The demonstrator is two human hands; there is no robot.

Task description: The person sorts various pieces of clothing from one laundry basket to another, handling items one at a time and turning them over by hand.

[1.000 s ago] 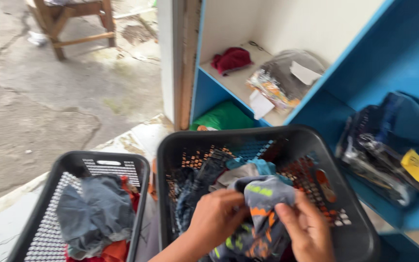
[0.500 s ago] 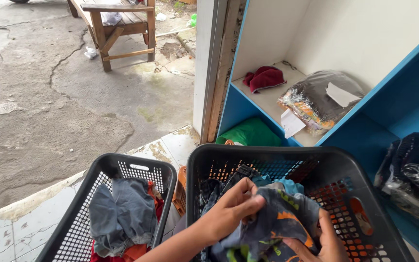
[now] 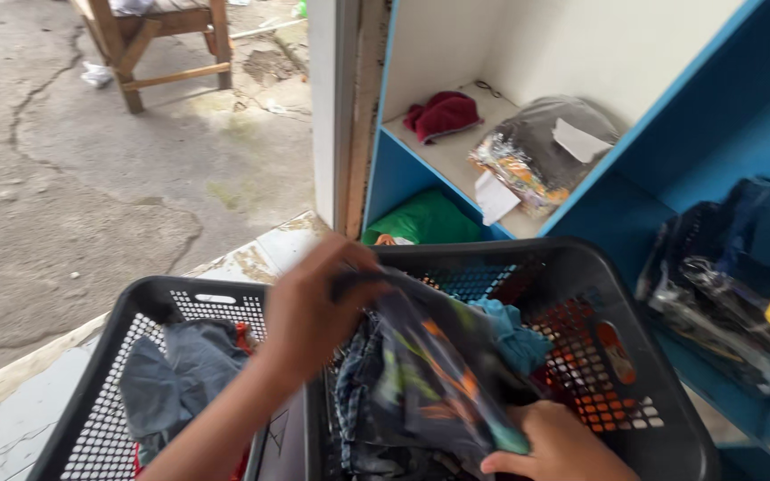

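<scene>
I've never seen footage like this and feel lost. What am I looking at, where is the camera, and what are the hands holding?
The camera sits on a person's head and looks down, so the two bare hands are their own. The left hand and right hand grip a dark patterned garment, stretched between them above a black plastic basket of clothes. A second black basket on the left holds a grey garment. Behind stands a blue shelf with a dark red cloth and bagged clothes.
</scene>
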